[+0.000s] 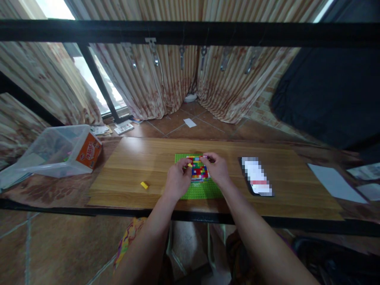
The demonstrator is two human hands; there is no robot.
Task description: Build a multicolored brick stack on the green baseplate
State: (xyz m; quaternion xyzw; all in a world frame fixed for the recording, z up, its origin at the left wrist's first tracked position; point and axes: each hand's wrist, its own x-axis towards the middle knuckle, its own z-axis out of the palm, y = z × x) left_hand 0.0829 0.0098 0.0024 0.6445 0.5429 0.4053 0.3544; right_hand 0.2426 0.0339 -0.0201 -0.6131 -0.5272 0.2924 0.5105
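A green baseplate [202, 192] lies on the wooden board, and on it stands a low block of multicoloured toy bricks [199, 171]. My left hand [179, 178] is at the left side of the block, its thumb and forefinger pinched on a small yellow brick [190, 164]. At the block's far right corner is my right hand [218, 168], fingers curled together; whether something small is between them is hidden. Another yellow brick [144, 185] lies alone on the board to the left of the baseplate.
A phone [257, 176] lies on the wooden board [118, 170], right of the baseplate. Left of the board is a clear plastic bin [59, 152] with an orange label. White paper [337, 183] lies at the right. A dark metal bar [190, 32] with hanging clips crosses the upper view.
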